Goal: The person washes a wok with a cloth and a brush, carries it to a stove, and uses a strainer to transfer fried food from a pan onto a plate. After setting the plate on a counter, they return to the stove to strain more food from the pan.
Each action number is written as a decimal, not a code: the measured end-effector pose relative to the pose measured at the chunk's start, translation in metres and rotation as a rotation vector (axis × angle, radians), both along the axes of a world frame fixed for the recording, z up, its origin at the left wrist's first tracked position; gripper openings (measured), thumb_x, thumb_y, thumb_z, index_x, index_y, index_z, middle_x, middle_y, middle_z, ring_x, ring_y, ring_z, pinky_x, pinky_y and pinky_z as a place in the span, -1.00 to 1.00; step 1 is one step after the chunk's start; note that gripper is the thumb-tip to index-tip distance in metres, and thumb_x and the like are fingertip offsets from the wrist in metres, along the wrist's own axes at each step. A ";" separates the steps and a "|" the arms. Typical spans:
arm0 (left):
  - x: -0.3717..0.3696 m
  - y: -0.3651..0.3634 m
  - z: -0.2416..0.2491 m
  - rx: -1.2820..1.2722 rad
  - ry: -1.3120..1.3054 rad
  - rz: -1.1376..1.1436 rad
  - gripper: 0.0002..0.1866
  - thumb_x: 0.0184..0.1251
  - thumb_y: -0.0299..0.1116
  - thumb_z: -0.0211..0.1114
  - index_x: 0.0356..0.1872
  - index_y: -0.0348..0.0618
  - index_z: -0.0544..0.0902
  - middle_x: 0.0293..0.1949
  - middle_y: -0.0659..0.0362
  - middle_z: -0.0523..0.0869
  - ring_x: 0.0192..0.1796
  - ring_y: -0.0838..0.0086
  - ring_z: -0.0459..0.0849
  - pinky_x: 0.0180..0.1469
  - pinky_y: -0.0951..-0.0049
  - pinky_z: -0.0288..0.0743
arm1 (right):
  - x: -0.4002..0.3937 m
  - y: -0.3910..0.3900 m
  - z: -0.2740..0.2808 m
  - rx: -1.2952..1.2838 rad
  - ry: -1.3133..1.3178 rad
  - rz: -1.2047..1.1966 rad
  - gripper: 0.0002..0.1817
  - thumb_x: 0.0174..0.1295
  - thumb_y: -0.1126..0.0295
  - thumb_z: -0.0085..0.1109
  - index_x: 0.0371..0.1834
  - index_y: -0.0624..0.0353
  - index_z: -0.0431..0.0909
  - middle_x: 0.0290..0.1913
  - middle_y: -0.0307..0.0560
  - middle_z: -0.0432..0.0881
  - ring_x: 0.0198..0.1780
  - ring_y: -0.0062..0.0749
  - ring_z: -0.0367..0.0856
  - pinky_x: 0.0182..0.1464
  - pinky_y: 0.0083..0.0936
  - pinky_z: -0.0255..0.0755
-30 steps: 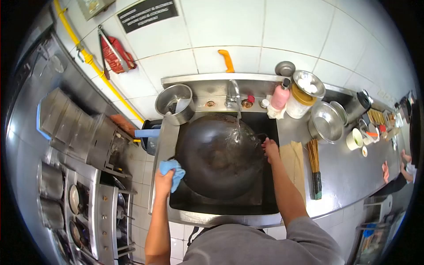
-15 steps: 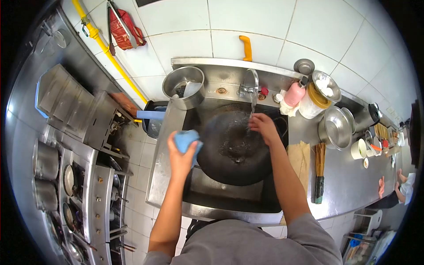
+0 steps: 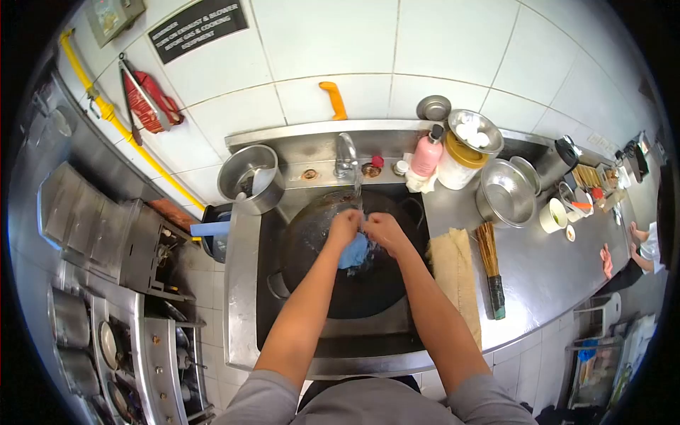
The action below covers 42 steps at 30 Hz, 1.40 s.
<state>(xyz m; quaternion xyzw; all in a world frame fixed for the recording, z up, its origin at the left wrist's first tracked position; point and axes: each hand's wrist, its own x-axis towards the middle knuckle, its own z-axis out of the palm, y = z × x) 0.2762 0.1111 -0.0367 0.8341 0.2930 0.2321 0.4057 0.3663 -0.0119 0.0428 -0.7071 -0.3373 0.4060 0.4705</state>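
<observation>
Over the sink (image 3: 243, 297) my two hands are close together under the tap (image 3: 346, 152), where water is running. A blue cloth (image 3: 354, 253) hangs below them, gripped between my left hand (image 3: 343, 228) and my right hand (image 3: 383, 232). Both hands have their fingers closed on its upper part. Beneath lies a large dark wok (image 3: 358, 294), wet inside, with a loop handle at its left and another at its upper right.
Left of the tap stands a steel pot (image 3: 251, 180). A pink pump bottle (image 3: 426, 154), steel bowls (image 3: 506, 193), a beige cloth (image 3: 454, 283) and a bristle brush (image 3: 491, 269) are on the right. Part of another person (image 3: 646, 248) shows at far right.
The view has shifted. My left hand has brought the blue cloth from the wok's left side to beneath the tap, and my right hand has taken hold of it too.
</observation>
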 end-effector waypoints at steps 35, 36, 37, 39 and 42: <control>-0.009 0.006 0.086 -0.690 -0.163 0.198 -0.52 0.30 -0.07 0.19 0.03 -0.30 0.52 -0.08 0.09 0.62 -0.07 0.44 0.53 -0.01 0.41 0.39 | 0.047 0.019 -0.005 0.022 0.261 -0.008 -0.43 0.26 0.09 0.12 0.25 0.14 0.29 0.00 -0.15 0.49 -0.24 -0.48 0.53 -0.23 -0.57 0.45; -0.006 0.009 0.088 -0.735 -0.175 0.122 -0.53 0.29 -0.09 0.19 0.03 -0.29 0.51 -0.07 0.09 0.61 -0.05 0.43 0.52 0.00 0.40 0.39 | 0.047 0.012 -0.004 -0.016 0.232 0.015 -0.27 0.21 0.08 0.19 0.38 0.06 0.11 0.14 -0.11 0.40 -0.11 -0.44 0.53 -0.14 -0.56 0.44; -0.004 0.012 0.091 -0.780 -0.187 0.046 -0.54 0.28 -0.12 0.19 0.04 -0.28 0.50 -0.07 0.09 0.60 -0.03 0.43 0.52 0.01 0.39 0.38 | 0.044 0.005 -0.005 -0.014 0.232 0.003 -0.27 0.21 0.08 0.19 0.38 0.06 0.11 0.14 -0.11 0.40 -0.11 -0.44 0.53 -0.14 -0.56 0.44; 0.001 0.014 0.096 -0.860 -0.194 0.014 -0.63 0.24 -0.29 0.17 0.01 -0.28 0.52 -0.14 0.10 0.62 -0.09 0.46 0.55 -0.05 0.43 0.41 | 0.034 -0.004 -0.007 0.121 0.390 -0.026 -0.16 0.09 0.06 0.31 0.38 0.12 0.12 0.11 -0.11 0.42 -0.16 -0.44 0.46 -0.17 -0.51 0.39; -0.007 -0.004 0.130 -0.630 0.015 -0.076 -0.65 0.11 -0.54 0.08 -0.02 -0.33 0.54 -0.22 0.14 0.66 -0.32 0.48 0.59 -0.28 0.50 0.46 | 0.031 -0.001 -0.025 0.120 0.287 0.028 -0.32 0.10 0.17 0.31 0.28 0.11 0.28 0.06 -0.14 0.47 -0.10 -0.45 0.48 -0.14 -0.52 0.40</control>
